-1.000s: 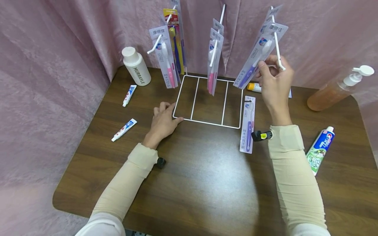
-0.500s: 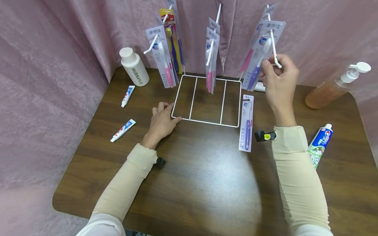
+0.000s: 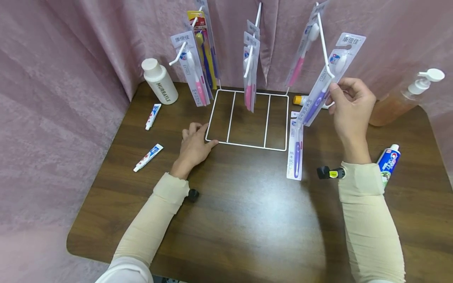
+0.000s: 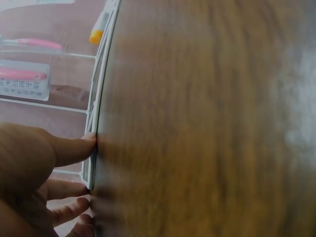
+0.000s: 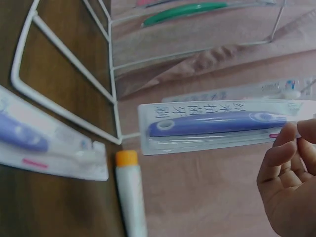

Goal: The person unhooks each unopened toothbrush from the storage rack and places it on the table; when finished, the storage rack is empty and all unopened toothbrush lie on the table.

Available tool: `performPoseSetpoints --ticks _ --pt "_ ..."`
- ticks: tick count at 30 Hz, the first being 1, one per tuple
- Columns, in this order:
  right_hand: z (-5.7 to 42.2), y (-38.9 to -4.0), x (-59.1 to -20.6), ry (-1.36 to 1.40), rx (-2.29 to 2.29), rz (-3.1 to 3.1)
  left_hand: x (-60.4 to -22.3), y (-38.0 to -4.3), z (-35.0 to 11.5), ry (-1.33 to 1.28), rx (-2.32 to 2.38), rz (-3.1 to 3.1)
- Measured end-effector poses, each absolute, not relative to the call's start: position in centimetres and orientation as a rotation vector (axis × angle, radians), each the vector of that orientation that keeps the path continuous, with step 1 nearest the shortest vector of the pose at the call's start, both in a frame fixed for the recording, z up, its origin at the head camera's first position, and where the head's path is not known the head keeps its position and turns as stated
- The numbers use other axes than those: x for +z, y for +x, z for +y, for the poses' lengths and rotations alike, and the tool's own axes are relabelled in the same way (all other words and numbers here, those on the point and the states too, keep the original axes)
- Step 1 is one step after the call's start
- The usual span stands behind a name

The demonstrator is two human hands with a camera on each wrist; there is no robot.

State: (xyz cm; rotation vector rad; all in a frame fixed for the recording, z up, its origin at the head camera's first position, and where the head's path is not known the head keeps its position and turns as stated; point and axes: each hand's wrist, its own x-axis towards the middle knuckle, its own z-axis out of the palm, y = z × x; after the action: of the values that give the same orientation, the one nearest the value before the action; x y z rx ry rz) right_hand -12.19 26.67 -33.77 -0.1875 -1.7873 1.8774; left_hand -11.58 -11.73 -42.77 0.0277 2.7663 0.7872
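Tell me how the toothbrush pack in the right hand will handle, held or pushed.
The pack is probably light, holding one slim toothbrush. It seems stiff, jutting straight from the right hand. Pushed, its flat shape would likely slide rather than roll.

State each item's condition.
Purple toothbrush pack, pinched by right hand, off hook
Other purple pack, flat on table
Hanging packs, on hooks
Wire rack, standing, touched by left hand
White bottle, upright, capped
Pump bottle, upright
Orange-capped tube, lying
Small tubes, lying
Large tube, lying, capped
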Motion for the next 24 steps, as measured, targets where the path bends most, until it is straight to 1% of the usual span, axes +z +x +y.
performPoseSetpoints --ticks 6,11,16,24 --pt "28.4 -11.0 -35.3 -0.439 1.898 -2.007 -42.8 -11.6 -11.7 0.032 0.785 2.767" --pt "29.6 -10.0 -36.9 -0.616 1.804 -2.340 -42.8 -11.6 -11.8 0.053 0.773 2.771" --pt "30.0 -9.3 -39.0 -0.696 1.653 -2.636 -42.7 -11.5 -11.8 0.073 0.767 2.774" --pt "30.1 -8.4 -41.1 -0.744 1.627 -2.818 -42.6 -11.4 -11.8 0.065 0.763 2.769"
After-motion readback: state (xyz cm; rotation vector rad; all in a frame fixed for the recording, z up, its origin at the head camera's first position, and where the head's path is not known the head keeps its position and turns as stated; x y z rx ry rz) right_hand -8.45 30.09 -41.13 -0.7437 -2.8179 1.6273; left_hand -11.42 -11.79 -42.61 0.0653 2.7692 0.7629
